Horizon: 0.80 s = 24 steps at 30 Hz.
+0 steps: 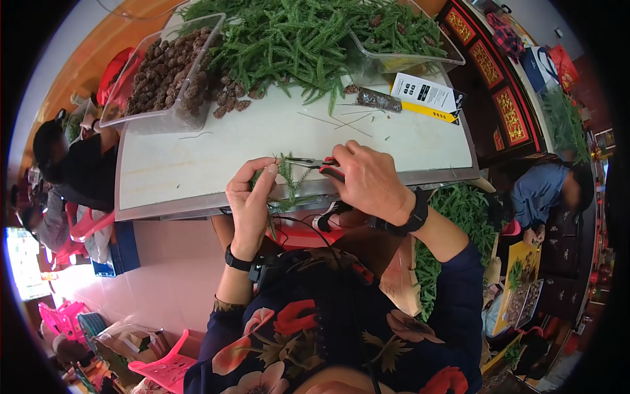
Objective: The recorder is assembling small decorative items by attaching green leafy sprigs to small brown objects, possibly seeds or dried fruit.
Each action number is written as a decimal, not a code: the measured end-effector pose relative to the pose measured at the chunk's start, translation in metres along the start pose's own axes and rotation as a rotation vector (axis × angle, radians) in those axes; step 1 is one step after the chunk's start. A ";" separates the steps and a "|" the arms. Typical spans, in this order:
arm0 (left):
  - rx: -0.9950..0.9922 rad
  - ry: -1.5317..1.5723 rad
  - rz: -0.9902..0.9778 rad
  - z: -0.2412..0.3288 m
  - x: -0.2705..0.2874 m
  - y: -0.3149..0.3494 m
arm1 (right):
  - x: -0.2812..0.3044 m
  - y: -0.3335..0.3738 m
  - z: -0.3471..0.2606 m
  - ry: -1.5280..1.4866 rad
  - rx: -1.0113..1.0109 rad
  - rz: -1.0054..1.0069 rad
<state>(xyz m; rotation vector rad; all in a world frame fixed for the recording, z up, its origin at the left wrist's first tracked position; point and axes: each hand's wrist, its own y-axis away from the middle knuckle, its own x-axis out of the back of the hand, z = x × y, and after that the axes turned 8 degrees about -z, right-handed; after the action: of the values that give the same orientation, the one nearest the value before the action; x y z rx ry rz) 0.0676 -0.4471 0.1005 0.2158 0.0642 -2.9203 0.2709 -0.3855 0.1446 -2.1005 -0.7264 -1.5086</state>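
Note:
Over the table's near edge, my left hand [249,199] pinches a green artificial pine sprig [287,178] between thumb and fingertips. My right hand [373,180] is wrapped round the red and black handles of long-nose pliers [315,163]. Their jaws reach left to the sprig's top, close to my left fingertips; whether they grip a wire there is too small to tell. Farther back on the white tabletop [249,140] lie several thin loose wires [338,123]. A bundle of dark wire [378,100] rests beside a yellow and white card package [423,98].
A clear bin of brown pine cones [164,75] stands at the back left. Green sprigs [282,46] are heaped along the back, some in a clear bin [407,60] at right. More greenery [453,236] lies by my right elbow. Other people [545,190] sit on both sides.

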 end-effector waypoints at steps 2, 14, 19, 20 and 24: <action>0.032 0.064 -0.033 0.002 0.001 0.002 | 0.001 -0.003 0.007 -0.008 -0.002 0.002; 0.317 0.491 -0.260 0.001 0.003 0.004 | 0.005 -0.025 0.042 -0.264 0.362 -0.116; 0.317 0.488 -0.243 0.000 0.001 0.003 | 0.006 -0.029 0.042 -0.245 0.367 -0.063; 0.304 0.463 -0.239 0.001 0.000 0.003 | 0.006 -0.030 0.042 -0.243 0.366 -0.055; 0.297 0.431 -0.244 0.000 0.002 0.001 | 0.003 -0.031 0.045 -0.234 0.357 -0.047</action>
<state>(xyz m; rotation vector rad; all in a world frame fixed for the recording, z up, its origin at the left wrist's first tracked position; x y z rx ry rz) 0.0658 -0.4485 0.1004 0.9434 -0.2976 -3.0507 0.2837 -0.3328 0.1352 -2.0094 -1.0505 -1.0679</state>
